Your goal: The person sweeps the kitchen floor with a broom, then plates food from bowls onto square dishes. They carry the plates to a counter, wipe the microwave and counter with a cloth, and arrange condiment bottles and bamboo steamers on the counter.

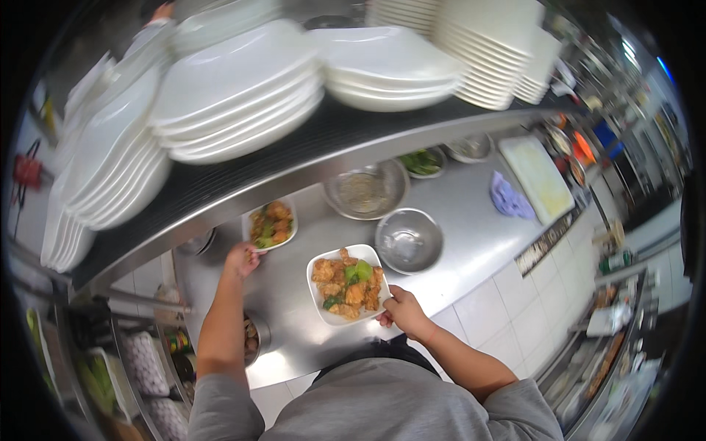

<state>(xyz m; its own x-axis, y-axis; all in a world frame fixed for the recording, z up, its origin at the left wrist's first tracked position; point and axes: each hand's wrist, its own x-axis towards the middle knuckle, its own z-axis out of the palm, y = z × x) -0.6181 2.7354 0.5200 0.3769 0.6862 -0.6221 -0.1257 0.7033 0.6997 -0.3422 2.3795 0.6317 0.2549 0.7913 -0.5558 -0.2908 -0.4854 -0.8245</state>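
Observation:
My right hand [405, 313] grips the lower right corner of a square white dish [315, 300] of fried, browned food pieces with green leaves and a green citrus piece on top. My left hand [242, 260] holds the lower left edge of a smaller white dish [294, 212] with browned pieces and greens, near the shelf's edge. An empty-looking steel bowl [409, 241] stands right of the larger dish. Behind it a wider steel bowl [401, 190] holds pale, crumb-like contents. Whether either dish rests on the steel worktop [469, 220] I cannot tell.
Stacked white plates [237, 82] fill the shelf [220, 182] above the worktop. Further right lie a bowl of green leaves [422, 162], a purple cloth [510, 195] and a white cutting board [538, 179]. A steel container [262, 333] stands beside my left forearm. Part of another person [160, 16] shows behind the plates.

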